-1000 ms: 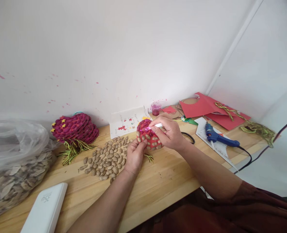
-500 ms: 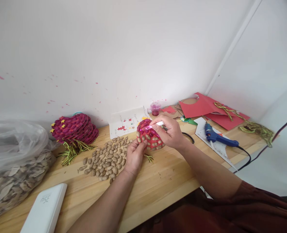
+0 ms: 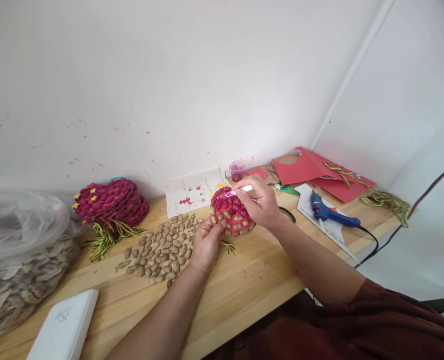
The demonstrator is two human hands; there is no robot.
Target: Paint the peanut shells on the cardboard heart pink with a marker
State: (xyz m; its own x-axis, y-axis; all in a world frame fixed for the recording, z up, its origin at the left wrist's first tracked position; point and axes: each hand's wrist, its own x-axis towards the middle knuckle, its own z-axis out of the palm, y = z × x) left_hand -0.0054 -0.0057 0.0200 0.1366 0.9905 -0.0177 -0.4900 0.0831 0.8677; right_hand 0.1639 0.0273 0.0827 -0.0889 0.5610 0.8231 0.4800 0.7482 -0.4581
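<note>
Right of the peanuts (image 3: 163,259) on the worktop (image 3: 237,295), the disc (image 3: 234,212) was pinched at its near-left edge by the left hand (image 3: 207,242), seemingly to leave its far part exposed to the brush (image 3: 246,188) gripped by the right hand (image 3: 262,204).

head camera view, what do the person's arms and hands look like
The left hand and right hand are gloveless, with no rings or watch visible. A loose, dark reddish-brown sleeve ends near the elbow of the right arm; no sleeve shows on the left arm.
</note>
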